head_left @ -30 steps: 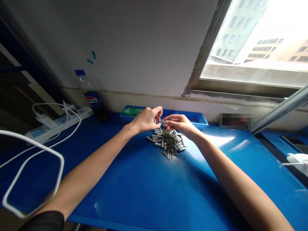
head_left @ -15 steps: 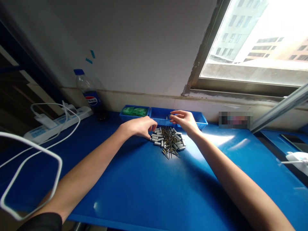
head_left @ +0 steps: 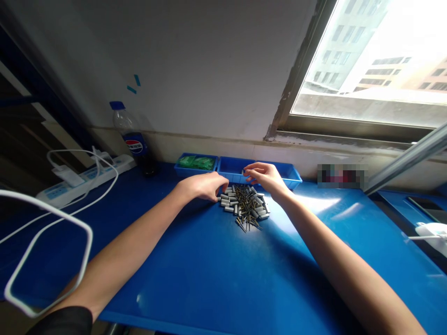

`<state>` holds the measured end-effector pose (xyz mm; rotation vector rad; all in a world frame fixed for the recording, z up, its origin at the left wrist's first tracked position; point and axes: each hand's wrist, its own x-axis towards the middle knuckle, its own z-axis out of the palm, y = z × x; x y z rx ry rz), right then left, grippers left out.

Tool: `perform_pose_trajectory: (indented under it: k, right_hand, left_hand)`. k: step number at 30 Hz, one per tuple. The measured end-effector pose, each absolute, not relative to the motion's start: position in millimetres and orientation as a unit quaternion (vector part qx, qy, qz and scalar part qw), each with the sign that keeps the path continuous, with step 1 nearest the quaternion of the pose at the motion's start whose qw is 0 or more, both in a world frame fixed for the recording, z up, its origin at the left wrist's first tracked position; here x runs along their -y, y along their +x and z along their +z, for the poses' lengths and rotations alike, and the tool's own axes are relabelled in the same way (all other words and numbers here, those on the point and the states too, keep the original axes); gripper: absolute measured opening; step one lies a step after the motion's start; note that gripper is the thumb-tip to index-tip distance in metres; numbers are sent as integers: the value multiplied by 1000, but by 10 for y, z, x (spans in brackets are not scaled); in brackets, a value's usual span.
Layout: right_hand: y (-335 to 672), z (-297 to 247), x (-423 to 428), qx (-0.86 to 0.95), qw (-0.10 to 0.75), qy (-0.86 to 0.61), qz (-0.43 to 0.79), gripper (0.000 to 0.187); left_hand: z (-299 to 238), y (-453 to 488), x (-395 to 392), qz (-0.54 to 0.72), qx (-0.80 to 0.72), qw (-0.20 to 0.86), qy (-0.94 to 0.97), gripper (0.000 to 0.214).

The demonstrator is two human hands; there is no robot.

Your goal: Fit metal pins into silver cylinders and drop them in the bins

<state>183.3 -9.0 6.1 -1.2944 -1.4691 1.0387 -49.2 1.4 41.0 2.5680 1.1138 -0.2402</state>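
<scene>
A heap of small grey metal sleeves [head_left: 228, 201] and thin dark brass-tipped pins [head_left: 247, 207] lies on the blue table [head_left: 216, 274]. My left hand [head_left: 201, 185] rests palm down at the heap's left edge, its curled fingertips on the grey sleeves. My right hand [head_left: 263, 177] hovers over the front rim of a blue tray [head_left: 292, 175], fingers pinched on a small grey part I can barely make out. A second blue tray [head_left: 181, 171], to the left, holds green pieces [head_left: 195, 162].
A cola bottle [head_left: 131, 137] stands at the back left by the wall. A white power strip [head_left: 80, 179] with looping white cables [head_left: 42, 223] occupies the left side. A window [head_left: 370, 60] is at the upper right, a white object [head_left: 433, 232] at the far right.
Both hands were together above the heap a second ago. The left has dropped to the heap's left edge; the right has moved back over the blue tray.
</scene>
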Motion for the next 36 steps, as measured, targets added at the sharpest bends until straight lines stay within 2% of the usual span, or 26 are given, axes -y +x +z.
perform_pose_trajectory:
  k: [2,7,14,18,22,29,32,36]
  right_hand:
    - [1836,66,91,595,444,-520,422,18]
    - [1837,64,87,603,433,-515,429,16]
    - [1817,76,113,622,393,-489,467,15]
    - [1832,132,165,626,365,-454,518,26]
    - [1854,156,195,641,337,-402,561,40]
    - [1801,109,190,625,385,-425,530,35]
    - [1811,97,158,619,418,-452,488,30]
    - [1870,81,110,638,443,-500,385,27]
  left_hand:
    - [419,-506,-24,-83,-386,177,902,36]
    - [535,-584,-31,-56,-371,204,904,31]
    - [623,-585,-5,128,-349,261,891,31]
    - [593,-499,17,225,-340,263,874,34]
    - [574,-444,30,260,-349,243,867,40]
    - [541,-423,22,216,-359,224,880,32]
    - [517,-460,-9,123,-369,199,899,24]
    - [468,-501,-51,-7,-353,216,910,20]
